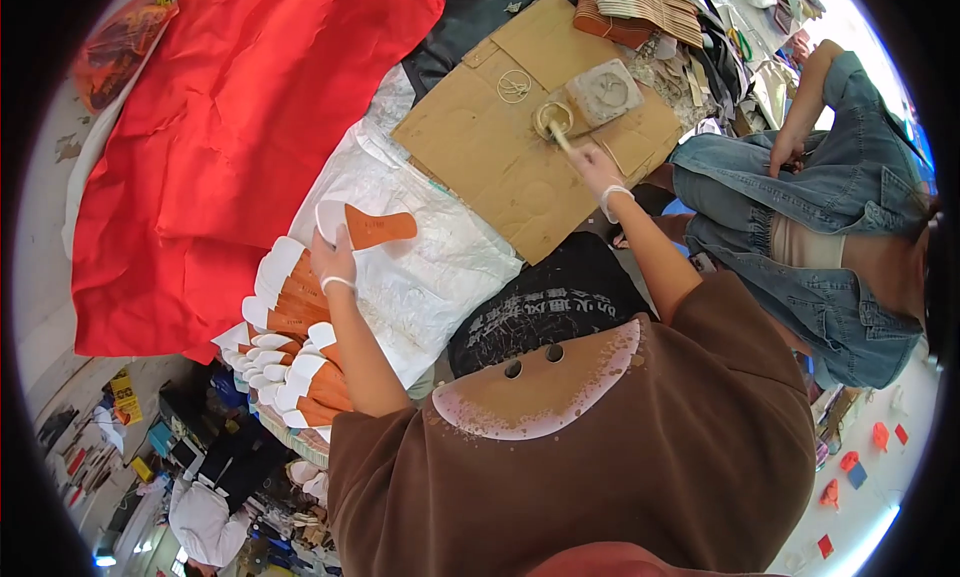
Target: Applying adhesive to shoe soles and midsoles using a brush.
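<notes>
My left hand (331, 260) holds an orange-and-white shoe insole (366, 225) flat above a crumpled white sack (420, 267). Just below it lie several more insoles (290, 347) in overlapping rows. My right hand (596, 167) grips a wooden-handled brush (558, 130) whose tip rests in a small round glue pot (551, 117) on a sheet of brown cardboard (500, 167). A square grey tray (606, 91) stands beside the pot. Both wrists wear white bands.
A large red cloth (220, 127) covers the left side. A stack of tan insoles (640, 7) lies at the far end of the cardboard. Another person in denim (820, 207) sits at the right. A brown apron (570, 447) covers my lap.
</notes>
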### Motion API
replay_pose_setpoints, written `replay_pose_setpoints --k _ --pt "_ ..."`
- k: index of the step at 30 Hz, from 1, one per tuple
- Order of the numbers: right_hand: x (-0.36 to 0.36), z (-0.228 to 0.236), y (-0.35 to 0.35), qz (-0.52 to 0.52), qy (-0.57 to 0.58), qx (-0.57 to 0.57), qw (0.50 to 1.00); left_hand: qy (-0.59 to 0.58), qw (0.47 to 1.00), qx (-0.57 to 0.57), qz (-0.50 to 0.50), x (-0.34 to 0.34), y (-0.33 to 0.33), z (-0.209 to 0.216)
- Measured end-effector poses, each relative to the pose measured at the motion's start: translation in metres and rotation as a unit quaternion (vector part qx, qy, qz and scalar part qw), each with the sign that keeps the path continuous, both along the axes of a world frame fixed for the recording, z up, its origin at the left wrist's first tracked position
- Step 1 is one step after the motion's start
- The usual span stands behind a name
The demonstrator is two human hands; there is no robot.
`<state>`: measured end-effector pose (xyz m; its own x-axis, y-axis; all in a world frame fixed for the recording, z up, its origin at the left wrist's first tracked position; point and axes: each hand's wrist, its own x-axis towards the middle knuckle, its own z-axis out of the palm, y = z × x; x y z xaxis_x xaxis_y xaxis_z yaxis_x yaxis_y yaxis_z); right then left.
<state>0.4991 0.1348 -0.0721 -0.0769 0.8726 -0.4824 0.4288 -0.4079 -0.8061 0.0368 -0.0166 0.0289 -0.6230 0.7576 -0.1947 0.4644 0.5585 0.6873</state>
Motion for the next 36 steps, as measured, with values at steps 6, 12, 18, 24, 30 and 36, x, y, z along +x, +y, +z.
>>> replay_pose_setpoints --k 6,12,18,24,30,36 --pt "-0.001 0.038 -0.011 0.052 0.327 -0.253 0.909 -0.048 0.998 -0.006 -0.025 0.052 -0.002 0.055" --pt "0.011 0.037 -0.003 0.025 0.254 -0.188 0.948 -0.019 0.984 -0.035 -0.171 0.066 0.035 0.09" --pt "-0.02 0.104 0.002 0.141 0.249 -0.158 0.945 -0.124 0.973 0.033 -0.192 0.071 0.071 0.12" --pt "-0.067 0.19 0.005 0.257 0.132 0.244 0.926 -0.361 0.917 0.046 -0.16 0.081 0.091 0.157" --pt "-0.092 0.231 0.023 0.286 0.079 0.536 0.79 -0.494 0.852 0.07 -0.161 0.076 0.088 0.162" --pt "-0.097 0.224 0.019 0.323 0.018 0.53 0.783 -0.487 0.855 0.068 -0.165 0.083 0.083 0.167"
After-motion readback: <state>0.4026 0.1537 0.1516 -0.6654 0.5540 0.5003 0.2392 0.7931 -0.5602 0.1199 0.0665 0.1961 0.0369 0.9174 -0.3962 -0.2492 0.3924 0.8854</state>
